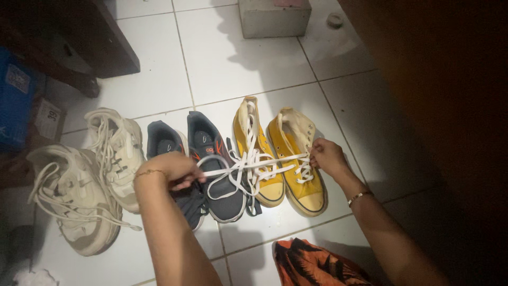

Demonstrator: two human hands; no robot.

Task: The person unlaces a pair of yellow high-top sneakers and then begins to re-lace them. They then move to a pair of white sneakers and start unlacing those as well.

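Six shoes were counted on the white tiled floor [227, 58], in three pairs set side by side: two yellow high-top shoes [296, 169], two dark grey sneakers [211, 175] and two cream sneakers [95, 180]. Two hands were seen. The left hand [172, 169] was closed around one end of the white laces [254, 164], above the dark grey sneakers, and the right hand [328, 157] was pinched shut on the other end, just beside the right yellow shoe. The laces were stretched between the two hands across both yellow high-top shoes, near their toes. One bracelet was worn on each wrist. One grey concrete block [272, 18] was placed at the top edge, well apart from the shoes, and bare tiles were left between them. On the left the room was limited by a dark wooden piece of furniture [79, 47] and a blue box [16, 100]. An orange and black patterned cloth [312, 265] was seen at the bottom edge.
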